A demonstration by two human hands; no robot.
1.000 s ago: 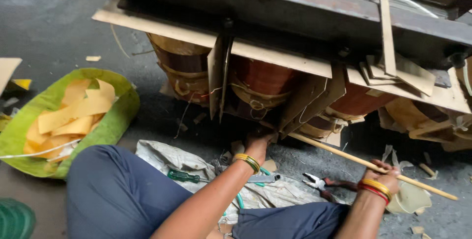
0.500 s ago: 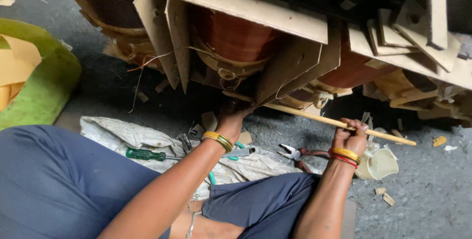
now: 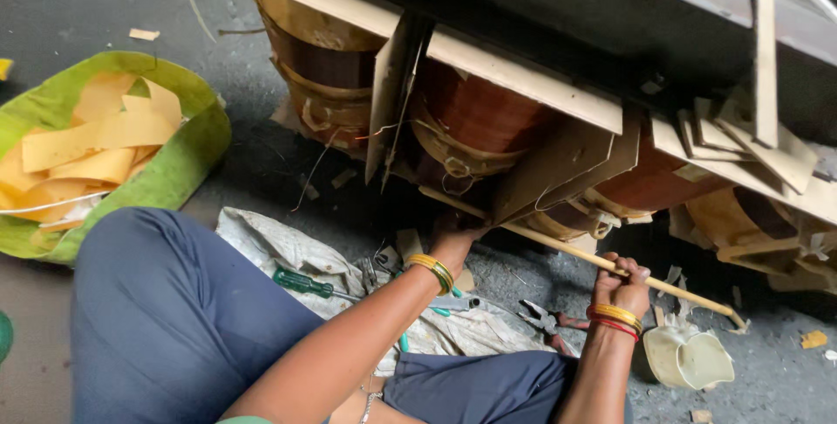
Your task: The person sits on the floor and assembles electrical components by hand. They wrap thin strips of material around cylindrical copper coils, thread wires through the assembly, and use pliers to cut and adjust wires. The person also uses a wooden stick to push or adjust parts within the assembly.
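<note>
Dark gritty floor [image 3: 105,6], scattered scraps, green sack [image 3: 187,158], seemingly dim daylight

Soft, even daylight falls from above, with no harsh glare; the copper coil [image 3: 488,119] at centre shows only a dull sheen; deep shadow pools beneath the coil and under the dark frame [image 3: 558,14] above it, hiding detail there; left of the coil the green bag [image 3: 179,167] is brightly lit; focus is fairly sharp throughout; slight softness toward the lower edge, below the coil.
</note>
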